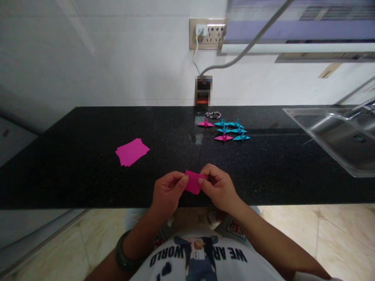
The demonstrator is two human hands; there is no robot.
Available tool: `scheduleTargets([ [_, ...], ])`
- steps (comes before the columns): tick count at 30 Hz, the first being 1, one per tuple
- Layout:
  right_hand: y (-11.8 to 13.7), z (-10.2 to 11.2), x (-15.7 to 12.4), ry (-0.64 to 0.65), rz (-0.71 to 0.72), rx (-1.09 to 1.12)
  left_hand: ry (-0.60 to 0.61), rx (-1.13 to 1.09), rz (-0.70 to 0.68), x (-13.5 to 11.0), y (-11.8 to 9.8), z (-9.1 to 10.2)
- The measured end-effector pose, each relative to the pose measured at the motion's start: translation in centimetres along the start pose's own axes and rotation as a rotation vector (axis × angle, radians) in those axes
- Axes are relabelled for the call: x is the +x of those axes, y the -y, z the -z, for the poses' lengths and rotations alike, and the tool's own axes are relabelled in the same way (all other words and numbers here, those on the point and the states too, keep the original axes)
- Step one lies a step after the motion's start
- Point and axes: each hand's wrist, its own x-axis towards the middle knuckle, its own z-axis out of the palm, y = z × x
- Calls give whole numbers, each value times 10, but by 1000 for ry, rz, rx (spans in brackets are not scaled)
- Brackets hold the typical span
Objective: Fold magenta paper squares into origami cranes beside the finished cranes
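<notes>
The folded pink paper (193, 182) is hanging at lower centre of the frame, over the near edge of the desk (88, 175), with the left hand (167, 192) and right hand (218, 187) both pinching it. An uneven pinch could be skewing the crease or dropping it floorward. Some pink sheets (131, 152) are lying centre-left, with paper cranes (230, 130) above centre.

On the black worktop (73, 175), a stack of pink sheets (131, 152) lay to my left. Near the back edge, pink and blue paper cranes (228, 130) clustered just beside a bead bracelet (213, 114). A steel sink (331, 132) filled the right end.
</notes>
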Motion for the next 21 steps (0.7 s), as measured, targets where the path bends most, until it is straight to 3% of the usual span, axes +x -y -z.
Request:
scheduleTargets([
  [6, 1, 5, 1, 90, 45, -43, 72, -60, 55, 1, -3, 1],
  [13, 3, 2, 0, 67, 29, 7, 53, 45, -147, 2, -5, 4],
  [21, 5, 3, 1, 17, 39, 7, -49, 109, -253, 1, -1, 5],
])
